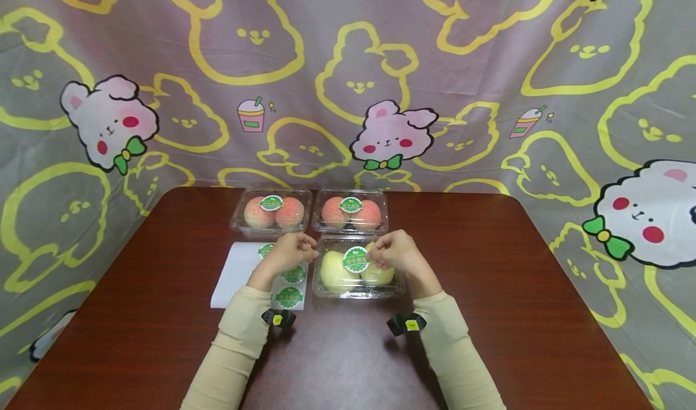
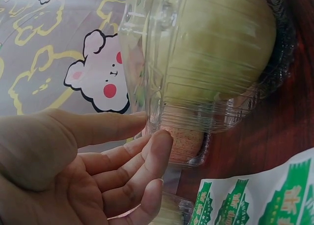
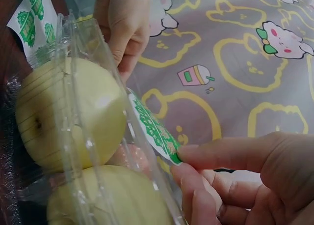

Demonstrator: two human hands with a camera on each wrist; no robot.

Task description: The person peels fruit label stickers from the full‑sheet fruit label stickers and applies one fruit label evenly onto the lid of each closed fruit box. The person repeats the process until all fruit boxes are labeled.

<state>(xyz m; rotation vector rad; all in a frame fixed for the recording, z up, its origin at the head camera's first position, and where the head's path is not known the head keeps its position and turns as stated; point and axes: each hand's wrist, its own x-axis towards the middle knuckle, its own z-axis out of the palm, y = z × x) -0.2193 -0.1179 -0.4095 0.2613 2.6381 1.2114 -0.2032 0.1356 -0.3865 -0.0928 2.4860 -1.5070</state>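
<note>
My right hand point(image 1: 399, 254) pinches a round green-and-white sticker point(image 3: 154, 129) at its edge between thumb and fingers, just over the lid of a clear plastic box point(image 1: 359, 290). Inside that box lie two pale yellow-green fruits point(image 3: 73, 112). At the box's left side is my left hand point(image 1: 290, 252), its thumb and fingers loosely bent with the fingertips point(image 2: 161, 141) right at the lid's edge. Under my left forearm lies a white sheet of the same stickers point(image 1: 289, 297), partly hidden by the hand and wrist.
Behind stand two more clear boxes, the left box point(image 1: 239, 224) and the right box point(image 1: 382, 223), each with two reddish peaches and a green sticker on the lid. All rest on a brown wooden table point(image 1: 489, 313). A patterned curtain point(image 1: 462, 84) hangs along the table's far edge.
</note>
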